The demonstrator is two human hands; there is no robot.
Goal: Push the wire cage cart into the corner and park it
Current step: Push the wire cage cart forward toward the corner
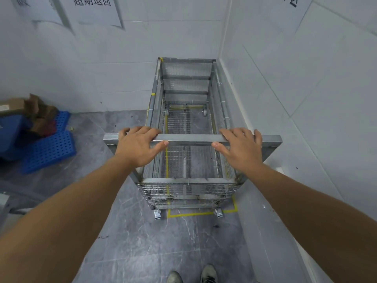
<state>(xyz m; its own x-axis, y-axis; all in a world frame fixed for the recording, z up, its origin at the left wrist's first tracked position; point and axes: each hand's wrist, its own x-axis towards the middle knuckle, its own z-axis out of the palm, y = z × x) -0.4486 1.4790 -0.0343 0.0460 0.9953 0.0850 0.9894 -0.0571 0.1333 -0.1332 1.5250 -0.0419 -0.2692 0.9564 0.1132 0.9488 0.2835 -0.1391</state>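
Note:
An empty wire cage cart (186, 188) of grey metal frame and mesh stands in the room's corner, its far end against the back wall and its right side close along the right wall. Both hands rest on its near top rail (191, 138). My left hand (138, 147) grips the rail left of centre, fingers over the top and thumb underneath. On the right part of the same rail, my right hand (241, 148) holds in the same way. Two near casters (158, 214) sit on the floor beside a yellow tape outline (190, 214).
Blue perforated plastic crates (48, 150) and torn cardboard (38, 114) lie on the floor at the left by the wall. Paper signs (95, 9) hang on the back wall. Grey marble floor (132, 242) stretches in front of my shoes (192, 275).

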